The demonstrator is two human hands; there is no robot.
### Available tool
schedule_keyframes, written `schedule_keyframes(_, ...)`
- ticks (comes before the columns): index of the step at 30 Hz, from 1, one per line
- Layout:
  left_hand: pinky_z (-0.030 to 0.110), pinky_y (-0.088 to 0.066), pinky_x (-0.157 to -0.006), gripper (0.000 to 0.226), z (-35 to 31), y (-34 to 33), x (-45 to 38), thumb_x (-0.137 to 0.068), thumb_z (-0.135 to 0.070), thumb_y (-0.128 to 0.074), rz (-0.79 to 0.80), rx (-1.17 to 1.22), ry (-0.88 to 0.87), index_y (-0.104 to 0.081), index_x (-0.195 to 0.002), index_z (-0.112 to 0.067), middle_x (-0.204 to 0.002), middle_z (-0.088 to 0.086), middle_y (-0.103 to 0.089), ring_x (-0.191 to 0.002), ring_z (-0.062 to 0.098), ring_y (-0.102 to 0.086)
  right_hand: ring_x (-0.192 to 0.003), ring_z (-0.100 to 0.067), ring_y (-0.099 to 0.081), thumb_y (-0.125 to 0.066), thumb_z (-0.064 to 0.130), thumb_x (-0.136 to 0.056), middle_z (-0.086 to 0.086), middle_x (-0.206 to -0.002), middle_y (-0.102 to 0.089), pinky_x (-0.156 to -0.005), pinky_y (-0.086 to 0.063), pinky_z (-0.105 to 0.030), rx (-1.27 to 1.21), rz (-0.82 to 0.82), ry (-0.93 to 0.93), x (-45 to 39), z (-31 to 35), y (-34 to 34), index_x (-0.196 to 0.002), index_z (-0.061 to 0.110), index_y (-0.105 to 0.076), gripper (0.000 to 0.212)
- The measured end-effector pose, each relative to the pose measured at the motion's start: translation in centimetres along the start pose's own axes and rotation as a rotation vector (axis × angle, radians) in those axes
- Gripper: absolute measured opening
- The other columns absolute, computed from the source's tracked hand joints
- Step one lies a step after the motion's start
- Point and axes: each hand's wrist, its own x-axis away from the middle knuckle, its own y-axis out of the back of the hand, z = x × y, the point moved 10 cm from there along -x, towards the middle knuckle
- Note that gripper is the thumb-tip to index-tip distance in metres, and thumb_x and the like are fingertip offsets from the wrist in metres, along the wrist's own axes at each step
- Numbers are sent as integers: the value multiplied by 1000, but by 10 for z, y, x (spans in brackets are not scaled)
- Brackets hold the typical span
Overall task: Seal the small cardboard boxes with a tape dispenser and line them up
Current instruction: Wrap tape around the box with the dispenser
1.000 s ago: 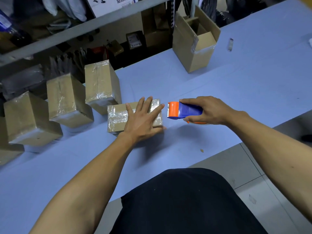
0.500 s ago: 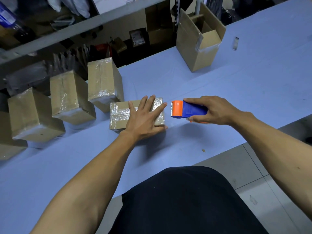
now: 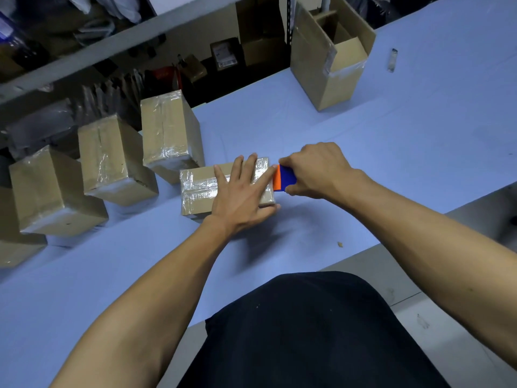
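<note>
Cardboard box [image 3: 195,189], small and already crossed with clear tape, lies flat on the blue table [image 3: 419,141] at the centre of the work area. Fingers [image 3: 243,170] of the left hand [image 3: 240,197] are straight and spread, pressing flat on the box top; the thumb [image 3: 270,210] runs along the near edge at 5 o'clock of the box. The left forearm extends back from the wrist toward 7 o'clock.

The right hand [image 3: 316,169] has its fingers curled round the tape dispenser [image 3: 284,178], gripping the blue body from above. The orange front end of the dispenser sits at the box's 3 o'clock end, touching or just beside it; contact cannot be confirmed. The wrist is bent downward, and the right forearm extends back toward 4 o'clock.

Three taped boxes [image 3: 112,161] stand in a row at 9 to 10 o'clock of the held box, the nearest one just beside its far corner. An open carton [image 3: 333,51] stands well apart at 1 o'clock. A small strip-like object [image 3: 392,60], not identifiable, lies beyond the carton at 2 o'clock.
</note>
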Motion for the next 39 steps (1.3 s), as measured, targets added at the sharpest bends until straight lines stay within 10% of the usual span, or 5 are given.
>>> schedule_keyframes(8, 73, -22, -101, 86, 1, -3, -1, -78, -65, -53, -5, 7, 12, -24, -150, -29, -157, 16, -24, -141, 40, -24, -77, -28, -52, -62, 20, -82, 1, -69, -35, -67, -34, -29, -6, 20, -139, -4, 18, 14, -84, 22, -46, 16)
schedule_keyframes(15, 73, -18, -105, 82, -5, 1, 2, -83, -63, -49, 22, 62, 100, -21, -151, -27, -158, 15, -16, -143, 39, -16, -102, -27, -64, -49, 13, -94, -5, -110, -65, -70, -34, -30, 20, -71, -140, -2, 29, 1, -111, 18, -64, 23)
schedule_keyframes(27, 43, -45, -91, 72, 29, 13, 2, -85, -82, -30, 286, 46, -57, -31, -146, -43, -140, 5, -39, -119, 33, -49, -97, -36, -59, -63, 48, -88, -14, -113, -57, -69, -35, -34, -246, -41, -307, 14, -17, -53, -135, 26, -44, 56)
schedule_keyframes(34, 44, -44, -94, 61, 60, -2, 48, -91, -69, -44, 77, 392, 314, -37, -144, -39, -149, -3, -32, -124, 33, -51, -113, -37, -51, -61, 14, -90, -20, -134, -41, -87, -44, -39, -389, 159, -284, 12, -20, -104, -157, 24, -14, 82)
schedule_keyframes(39, 42, -36, -106, 52, 49, 9, 50, -94, -56, -43, -150, 484, 157, -59, -129, -21, -140, -1, -55, -133, 28, -41, -103, -38, -51, -57, 14, -90, -21, -120, -50, -76, -38, -36, -422, 122, -248, 2, -5, -111, -152, 22, -29, 69)
